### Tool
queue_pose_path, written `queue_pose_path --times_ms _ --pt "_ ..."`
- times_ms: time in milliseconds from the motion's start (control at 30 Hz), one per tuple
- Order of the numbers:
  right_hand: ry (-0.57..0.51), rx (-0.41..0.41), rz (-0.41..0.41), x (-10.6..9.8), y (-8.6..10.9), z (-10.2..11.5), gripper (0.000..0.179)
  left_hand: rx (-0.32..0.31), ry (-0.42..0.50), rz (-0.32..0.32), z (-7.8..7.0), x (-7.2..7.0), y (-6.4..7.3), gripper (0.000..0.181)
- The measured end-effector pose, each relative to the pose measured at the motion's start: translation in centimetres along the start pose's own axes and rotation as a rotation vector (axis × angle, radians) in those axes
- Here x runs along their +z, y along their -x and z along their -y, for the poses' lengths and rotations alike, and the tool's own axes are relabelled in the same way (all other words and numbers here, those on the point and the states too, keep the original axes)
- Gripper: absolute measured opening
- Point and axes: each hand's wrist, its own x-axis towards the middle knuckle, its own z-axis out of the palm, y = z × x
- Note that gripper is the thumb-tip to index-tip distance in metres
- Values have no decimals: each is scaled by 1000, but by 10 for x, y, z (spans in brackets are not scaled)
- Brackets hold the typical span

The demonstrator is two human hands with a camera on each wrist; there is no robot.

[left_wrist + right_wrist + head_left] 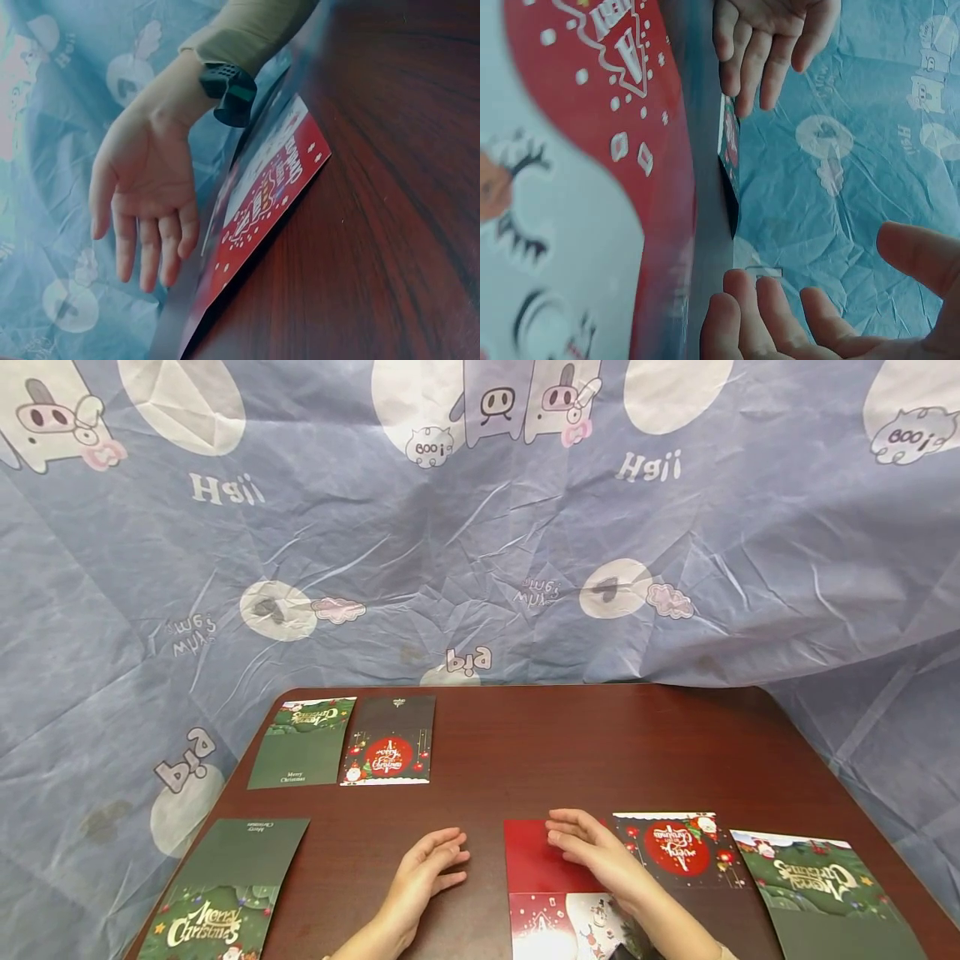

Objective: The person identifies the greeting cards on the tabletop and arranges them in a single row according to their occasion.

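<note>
Our left hand (424, 870) and right hand (597, 853) are empty, fingers loosely extended; we should probably handle the red card (553, 878) by its edges, keeping it flat

One card (553, 883) is red with white print

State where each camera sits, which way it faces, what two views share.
Head: on the head, facing forward and down at the table and sheet; left hand and right hand show.
Left wrist: on that wrist, facing the right hand and red card; right sleeve shows, left hand doesn't.
Right wrist: on its wrist, facing across at the left hand; right hand at the bottom edge.
Both wrist views share the red card.
</note>
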Motion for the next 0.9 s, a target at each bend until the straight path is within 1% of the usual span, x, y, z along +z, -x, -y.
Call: queue_pose_path --times_ms 200,367,567,800,900 --pt "45 23 10 -10 11 -4 58 -12 1 15 1 3 3 50" --pt "44 21 33 -19 20 -9 58 -26 10 17 2 6 5 50" --pt "26 22 52 -32 27 -14 57 -21 25 12 5 10 7 47" --pt "58 44 73 -49 34 -18 52 -33 41 17 8 14 9 46" --pt "76 52 64 -54 37 -20 52 -36 46 24 9 16 10 45"
